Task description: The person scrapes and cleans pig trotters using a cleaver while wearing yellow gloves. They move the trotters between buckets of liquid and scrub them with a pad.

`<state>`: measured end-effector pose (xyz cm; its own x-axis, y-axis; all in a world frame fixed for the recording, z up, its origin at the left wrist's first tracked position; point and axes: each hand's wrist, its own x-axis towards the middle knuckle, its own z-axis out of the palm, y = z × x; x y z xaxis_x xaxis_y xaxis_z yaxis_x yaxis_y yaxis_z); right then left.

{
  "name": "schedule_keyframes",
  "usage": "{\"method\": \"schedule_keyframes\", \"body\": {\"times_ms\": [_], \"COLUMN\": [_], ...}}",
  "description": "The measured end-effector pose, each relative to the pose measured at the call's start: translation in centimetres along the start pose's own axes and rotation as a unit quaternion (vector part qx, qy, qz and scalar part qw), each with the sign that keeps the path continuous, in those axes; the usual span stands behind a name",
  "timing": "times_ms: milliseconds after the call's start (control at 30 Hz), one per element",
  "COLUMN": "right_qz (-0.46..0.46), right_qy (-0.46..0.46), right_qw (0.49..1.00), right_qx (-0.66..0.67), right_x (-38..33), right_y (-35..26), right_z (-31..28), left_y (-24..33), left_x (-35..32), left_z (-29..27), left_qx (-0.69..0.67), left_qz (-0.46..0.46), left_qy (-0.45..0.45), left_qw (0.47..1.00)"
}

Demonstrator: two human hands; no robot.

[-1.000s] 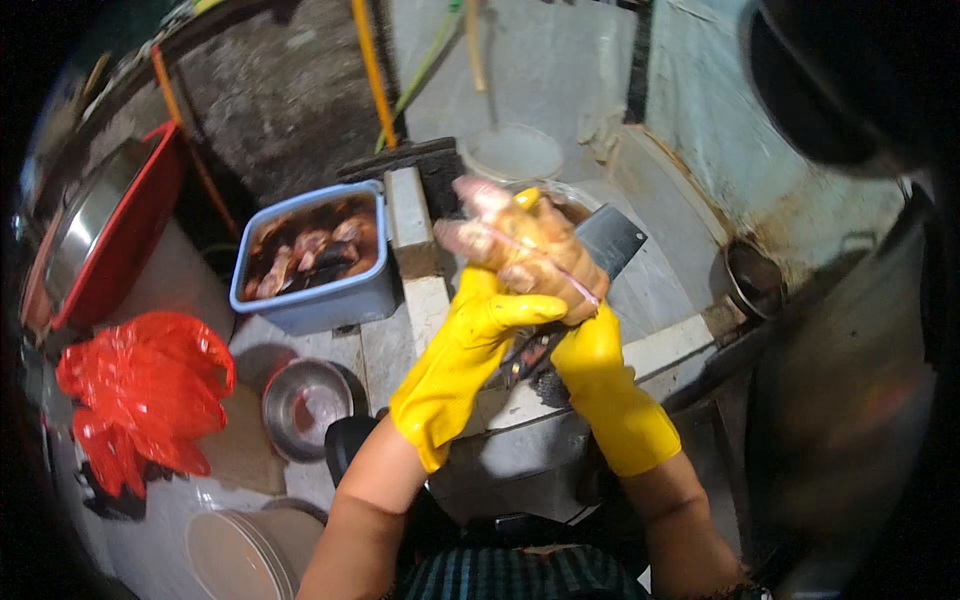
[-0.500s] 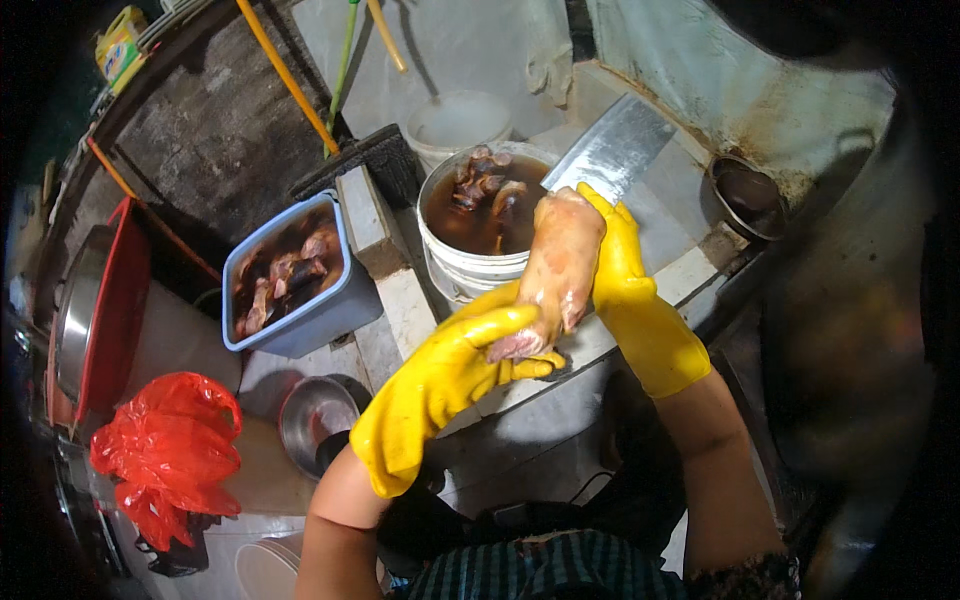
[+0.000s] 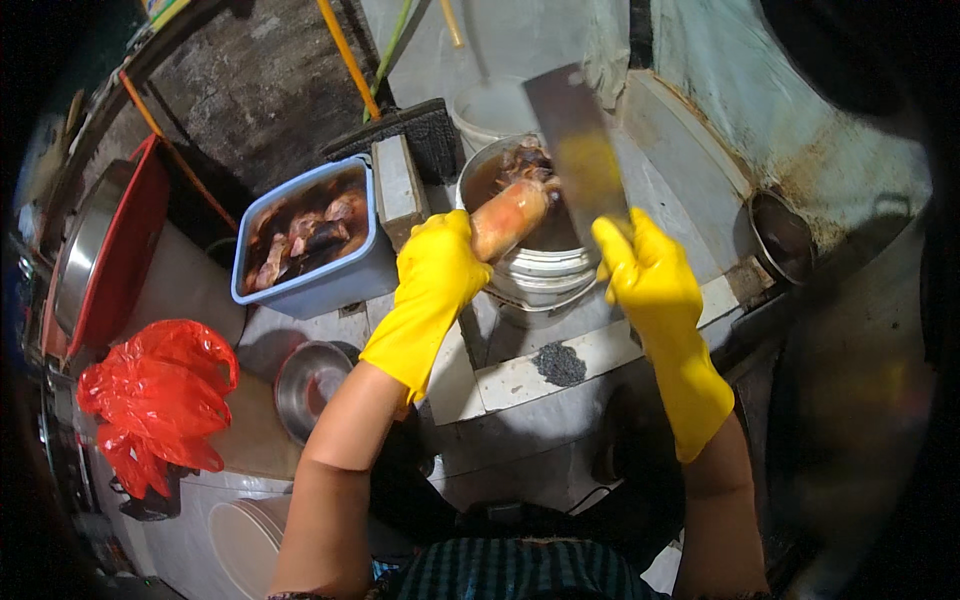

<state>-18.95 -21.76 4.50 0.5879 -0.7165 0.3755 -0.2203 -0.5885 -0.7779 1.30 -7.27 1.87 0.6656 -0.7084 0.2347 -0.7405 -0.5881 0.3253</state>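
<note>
Both my hands wear yellow rubber gloves. My left hand (image 3: 432,278) grips one end of a long pale orange piece of meat (image 3: 508,216) and holds it out over a white bucket (image 3: 540,275) of dark liquid with more meat pieces in it. My right hand (image 3: 645,272) grips the handle of a broad steel cleaver (image 3: 578,140), whose blade points up and away above the bucket's right side.
A blue tub (image 3: 318,262) of meat pieces sits left of the bucket. A small steel bowl (image 3: 305,385), red plastic bags (image 3: 158,400), a red basin (image 3: 118,250) and white plates (image 3: 245,535) lie to the lower left. A dark pan (image 3: 782,236) stands at right.
My hands have separated: the left now holds the meat alone over the bucket, and the right has taken up the cleaver and raised it. The view has shifted toward the bucket.
</note>
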Motion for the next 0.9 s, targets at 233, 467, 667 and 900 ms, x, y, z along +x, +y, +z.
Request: {"method": "schedule_keyframes", "body": {"times_ms": [233, 467, 667, 900], "right_qz": [-0.267, -0.216, -0.207, -0.007], "right_qy": [0.042, 0.007, 0.002, -0.175], "right_qw": [0.937, 0.95, 0.943, 0.952], "right_qx": [-0.221, -0.226, -0.259, -0.251], "right_x": [-1.9, -2.8, -3.0, 3.2], "right_y": [-1.1, -0.2, -1.2, -5.1], "right_z": [2.4, 3.7, 4.6, 6.1], "left_y": [-0.2, 0.0, -0.2, 0.0], "left_x": [-0.4, -0.5, -0.2, 0.3], "left_z": [1.1, 1.6, 0.6, 0.8], "left_qx": [0.044, 0.046, 0.039, 0.016], "left_qz": [0.035, 0.067, 0.046, 0.083], "left_qy": [0.028, 0.063, 0.005, 0.014], "left_qw": [0.998, 0.995, 0.998, 0.996]}}
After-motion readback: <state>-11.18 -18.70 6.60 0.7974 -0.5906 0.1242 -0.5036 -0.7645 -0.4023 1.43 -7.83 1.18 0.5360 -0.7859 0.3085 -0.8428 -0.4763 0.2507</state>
